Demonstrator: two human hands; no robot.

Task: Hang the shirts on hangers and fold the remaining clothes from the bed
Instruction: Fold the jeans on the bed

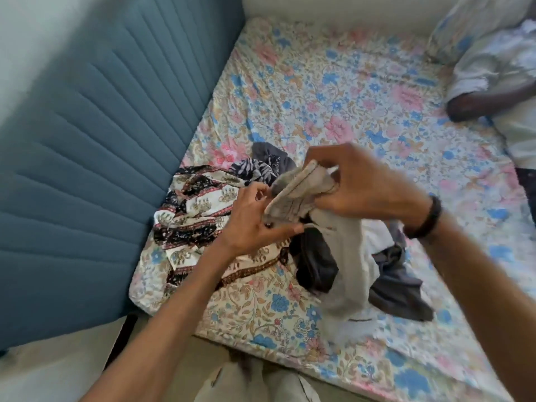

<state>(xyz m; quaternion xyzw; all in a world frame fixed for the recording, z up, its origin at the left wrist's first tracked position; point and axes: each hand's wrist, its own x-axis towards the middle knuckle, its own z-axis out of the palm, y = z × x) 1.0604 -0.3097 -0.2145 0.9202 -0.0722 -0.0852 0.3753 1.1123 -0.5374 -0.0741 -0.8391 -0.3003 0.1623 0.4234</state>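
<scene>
Both arms reach out from the bottom of the view, over the bed [362, 91]. The right hand [359, 184] is up high, with its fingers curled round the top of a pale grey cloth [301, 187]. The thumb pinches the folded edge. A dark band [426, 219] goes round the right wrist. The left hand [252, 221] is a bit lower and just beside the right one. Its palm faces up and its fingers and thumb pinch the lower corner of the same cloth. So both hands are grasping the grey cloth and holding it up off the bed.

The rest of the cloth hangs down from the hands. Its bottom end touches the flowery bed sheet. The hanging part looks blurry.

Under the hands lies a small pile of clothes. On the left is a cloth with black, white and red patterns [197, 213]. It lies near the blue padded headboard [95, 134]. Behind it is a dark cloth with pale leaves [261, 166]. A black piece [316, 262] and a dark grey piece [400, 288] lie next to the hanging cloth.

Another person in a white shirt [499, 71] lies at the far right of the bed, well apart from the pile. A flowery pillow [452, 33] is by that person.
</scene>
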